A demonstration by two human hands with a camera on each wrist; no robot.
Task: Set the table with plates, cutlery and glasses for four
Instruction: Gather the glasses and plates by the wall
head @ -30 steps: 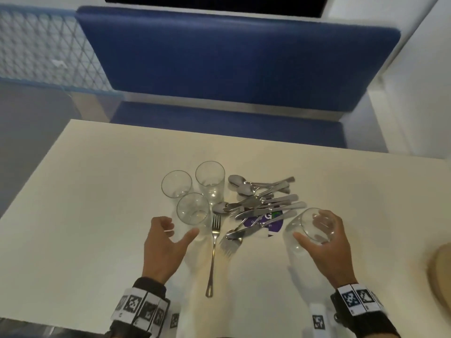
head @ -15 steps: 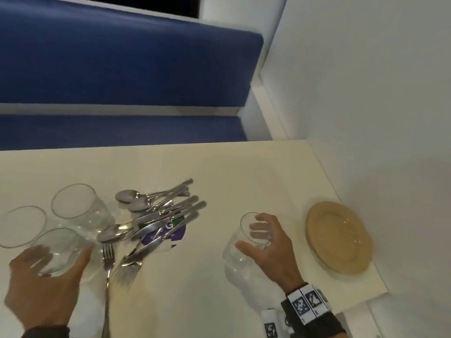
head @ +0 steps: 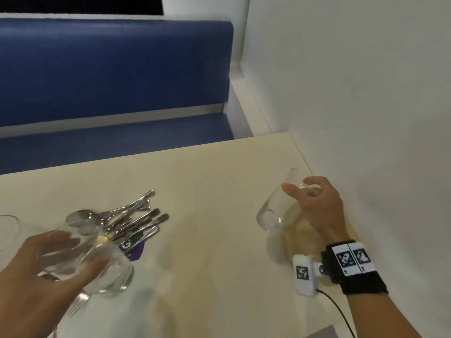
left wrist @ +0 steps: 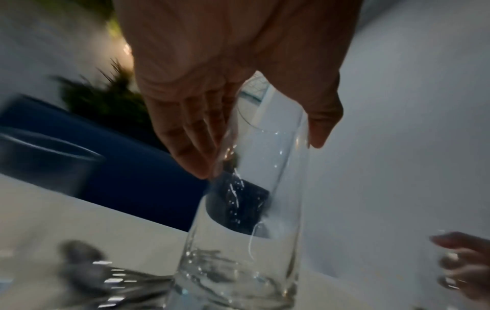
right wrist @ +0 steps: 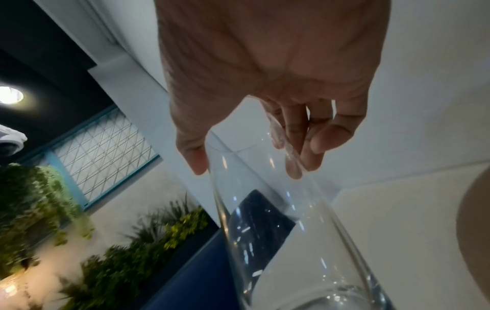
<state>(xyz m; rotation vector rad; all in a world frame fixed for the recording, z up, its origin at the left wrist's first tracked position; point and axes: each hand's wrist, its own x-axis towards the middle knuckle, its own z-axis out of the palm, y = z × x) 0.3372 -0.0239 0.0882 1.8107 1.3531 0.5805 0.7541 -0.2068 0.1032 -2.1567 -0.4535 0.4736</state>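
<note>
the right hand [head: 314,206] grips a clear tall drinking glass [head: 275,211] near its rim, tilted, over the round tan plate [head: 296,230] at the cream table's [head: 207,191] right edge, by the white wall [head: 353,93]. the left hand [head: 46,272] curls round a second clear glass [head: 107,272] at the near left, just before the heap of steel cutlery [head: 124,220]. bare tabletop lies between the hands and along the far edge.

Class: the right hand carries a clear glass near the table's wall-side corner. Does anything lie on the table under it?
Yes. The tan round plate lies beneath the clear drinking glass that the right hand grips, seemingly lifted; bare cream table lies beyond.
</note>
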